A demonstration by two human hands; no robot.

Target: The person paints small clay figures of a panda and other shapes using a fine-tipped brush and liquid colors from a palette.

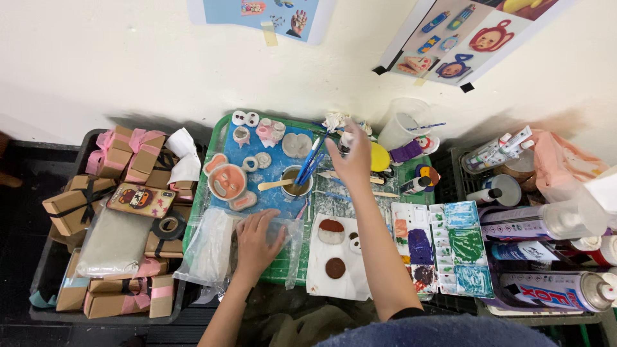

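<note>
Left hand [257,239] flat on clear plastic bag [212,247], right hand [350,157] pinching white scrap [346,137], green mat [283,273], white wall [128,71]

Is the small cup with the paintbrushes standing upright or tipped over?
Upright: the small round cup shows its open rim from above, with blue-handled brushes leaning out of it.

Brown ribboned boxes [96,199] left, spray cans [553,289] right

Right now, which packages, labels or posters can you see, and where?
Brown boxes: left crate, black or pink ribbons.
Clear plastic bag: under left hand.
Spray can: lower right, lying, printed label.
Two posters: wall, colourful pictures.
</note>
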